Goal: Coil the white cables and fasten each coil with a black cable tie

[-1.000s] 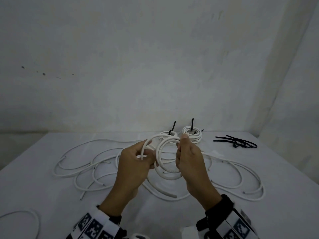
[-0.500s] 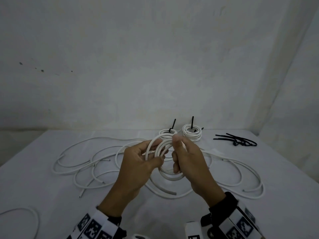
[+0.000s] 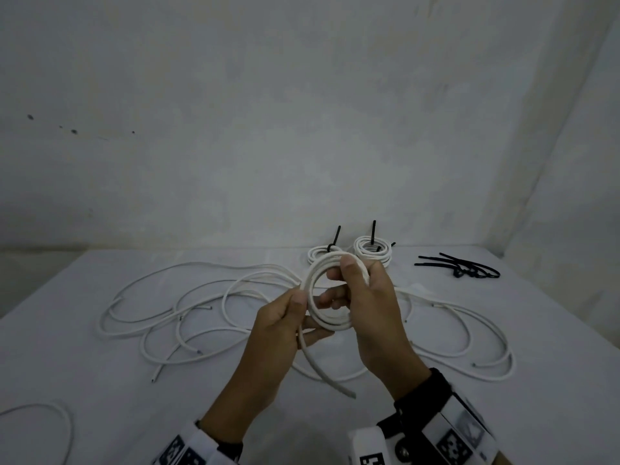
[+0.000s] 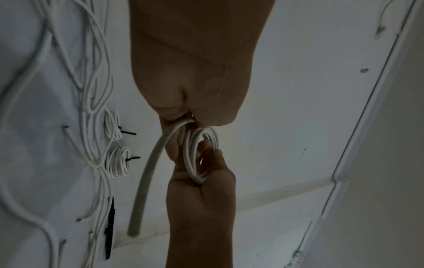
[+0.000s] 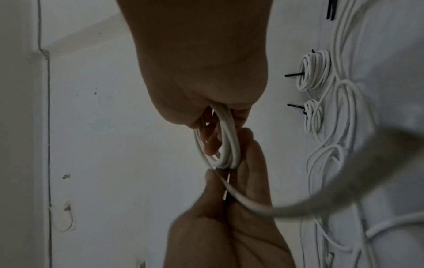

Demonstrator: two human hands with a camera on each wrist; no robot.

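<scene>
Hands meet above the table [image 3: 84, 380] in the head view: the right hand [image 3: 372, 317] grips a white cable coil [image 3: 322, 293] with fingers through it, the left hand [image 3: 278, 333] pinches its loose tail [image 3: 322, 374]. Two tied coils [image 3: 372, 255] and spare black cable ties [image 3: 463, 268] lie behind.

Left wrist view: thumb and fingers curl round the tail.

Right wrist view: fingers clasp the coil's loops.

Two finished coils [image 3: 349, 255], each bound with one black tie, are counted at the centre of the head view. One further coil [image 3: 330, 293] is held between two hands. One bunch of loose black ties [image 3: 459, 267] is seen right of centre; its ties cannot be counted.
</scene>
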